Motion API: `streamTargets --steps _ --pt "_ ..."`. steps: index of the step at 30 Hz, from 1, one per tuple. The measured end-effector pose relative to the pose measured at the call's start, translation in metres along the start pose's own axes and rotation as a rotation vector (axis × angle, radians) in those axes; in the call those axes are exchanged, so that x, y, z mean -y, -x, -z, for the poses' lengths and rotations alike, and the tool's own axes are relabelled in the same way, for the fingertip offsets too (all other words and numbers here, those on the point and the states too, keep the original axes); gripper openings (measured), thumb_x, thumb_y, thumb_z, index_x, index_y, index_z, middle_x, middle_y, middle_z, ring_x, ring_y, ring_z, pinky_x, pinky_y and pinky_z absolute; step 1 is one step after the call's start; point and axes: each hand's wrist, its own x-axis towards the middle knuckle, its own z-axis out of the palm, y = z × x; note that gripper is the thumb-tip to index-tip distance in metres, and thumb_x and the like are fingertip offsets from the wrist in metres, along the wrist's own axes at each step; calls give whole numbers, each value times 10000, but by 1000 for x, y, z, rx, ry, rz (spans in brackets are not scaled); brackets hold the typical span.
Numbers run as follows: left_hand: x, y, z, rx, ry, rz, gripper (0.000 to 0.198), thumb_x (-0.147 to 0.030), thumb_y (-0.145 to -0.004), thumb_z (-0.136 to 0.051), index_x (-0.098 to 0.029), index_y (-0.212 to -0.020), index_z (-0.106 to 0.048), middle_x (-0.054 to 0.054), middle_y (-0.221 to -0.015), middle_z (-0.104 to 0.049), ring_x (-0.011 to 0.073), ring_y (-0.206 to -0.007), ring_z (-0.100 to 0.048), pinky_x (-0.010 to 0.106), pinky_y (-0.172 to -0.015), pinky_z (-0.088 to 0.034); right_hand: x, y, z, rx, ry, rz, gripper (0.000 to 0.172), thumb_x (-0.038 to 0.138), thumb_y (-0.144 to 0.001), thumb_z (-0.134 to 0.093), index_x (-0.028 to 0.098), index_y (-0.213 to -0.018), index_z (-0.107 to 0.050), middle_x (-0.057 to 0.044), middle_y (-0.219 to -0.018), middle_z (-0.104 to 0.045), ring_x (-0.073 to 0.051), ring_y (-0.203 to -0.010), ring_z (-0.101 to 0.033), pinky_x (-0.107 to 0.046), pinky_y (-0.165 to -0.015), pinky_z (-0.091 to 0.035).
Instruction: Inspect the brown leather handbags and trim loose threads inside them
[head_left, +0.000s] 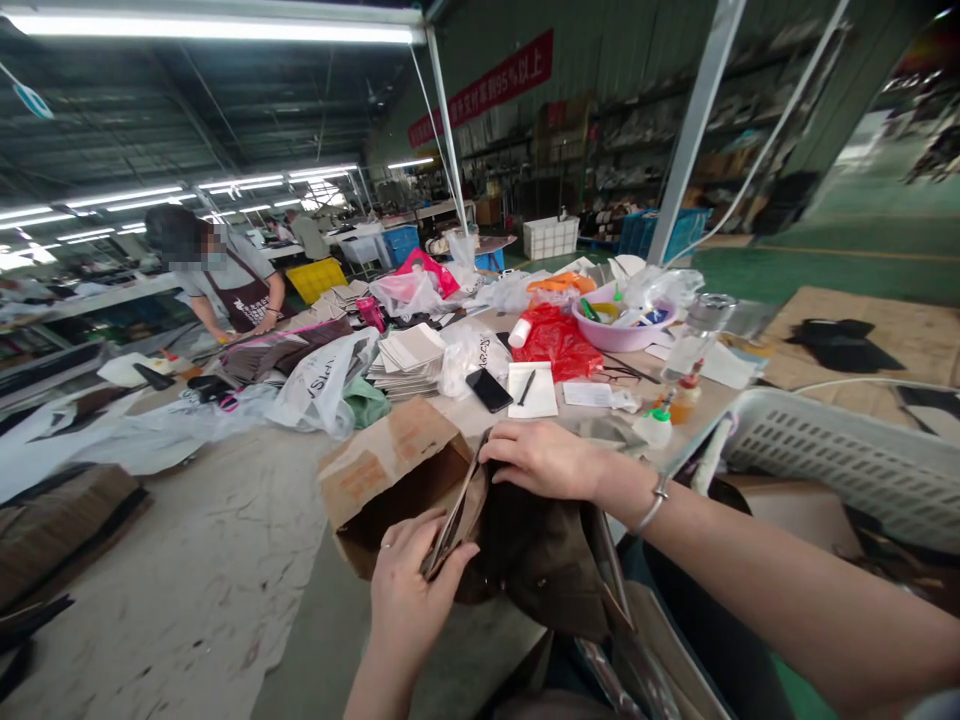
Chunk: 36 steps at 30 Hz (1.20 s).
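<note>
A dark brown piece of bag-like material [540, 550] hangs between my hands, one edge raised toward the far side. My left hand [412, 575] pinches the near end of that edge, thumb on one side and fingers on the other. At the far end of the same edge, the curled fingers of my right hand [544, 460] grip the material. A bracelet circles my right wrist. Just beyond, an open cardboard box [397, 450] lies with its mouth toward me, its inside dark. The lower part of the brown material falls over the table edge.
A phone [489, 390], a notepad [534, 402] with a pen, and small glue bottles [654, 428] lie ahead. A white plastic crate [840, 450] stands at right. Stacked panels [409, 355], plastic bags and a purple basin [626, 335] sit farther back. Another person [240, 290] works at far left.
</note>
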Motion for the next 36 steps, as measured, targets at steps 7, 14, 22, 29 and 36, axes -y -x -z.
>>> streamTargets --steps 7,14,22,29,36 --pt "-3 0 -3 14 66 22 215 -310 -827 -561 -220 -1015 -613 32 -989 -678 197 -918 -623 302 -817 -487 -2 -8 -3 21 77 26 150 283 -886 -474 210 -960 -582 -37 -974 -571 -144 -820 -552 -239 -674 -409" --pt "-3 1 -2 5 83 60 220 -294 -837 -537 -215 -1022 -627 29 -1012 -685 193 -937 -636 283 -835 -499 2 -4 4 55 39 137 152 183 -885 -429 182 -883 -580 -46 -984 -594 -125 -824 -550 -226 -664 -395" --pt "-4 -1 -2 9 142 82 212 -278 -843 -533 -220 -1022 -632 18 -1030 -680 179 -966 -630 285 -885 -489 -6 1 8 70 -7 104 200 257 -847 -516 193 -1024 -586 -44 -908 -638 -138 -759 -580 -236 -648 -398" --pt "-2 -1 -4 -20 144 84 228 -297 -837 -532 -191 -995 -657 45 -1026 -689 197 -964 -640 300 -878 -507 -12 -5 3 -9 6 -37 175 263 -870 -495 201 -895 -657 -33 -845 -667 -131 -755 -592 -218 -628 -371" --pt "-4 0 -3 10 157 114 240 -303 -850 -514 -191 -1011 -654 49 -1050 -679 195 -986 -631 309 -898 -502 -7 -12 -3 -54 73 -125 190 317 -873 -494 193 -831 -632 -30 -805 -662 -136 -706 -581 -232 -570 -320"
